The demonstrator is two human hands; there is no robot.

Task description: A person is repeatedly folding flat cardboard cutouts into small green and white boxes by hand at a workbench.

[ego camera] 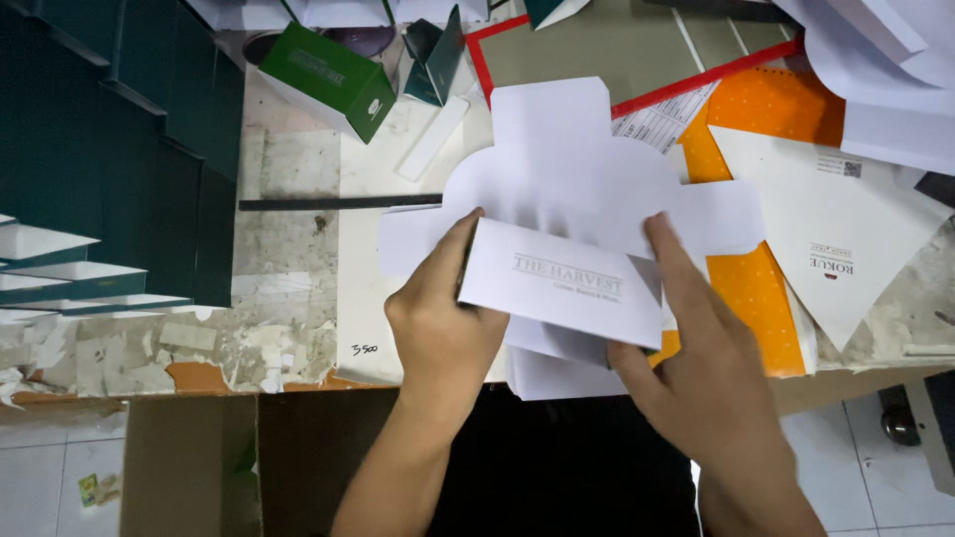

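A flat white die-cut cardboard box blank with rounded flaps lies over the table's front edge. One panel with grey printing is folded up toward me. My left hand grips the left side of that folded panel, thumb on top. My right hand holds its right side, with the index finger stretched up along the panel's edge. More white blanks lie stacked underneath it.
Dark green folded boxes are stacked at the left. A green and white carton lies at the back. Orange dotted sheets and white blanks cover the right. A worn tabletop shows between; a brown carton stands below.
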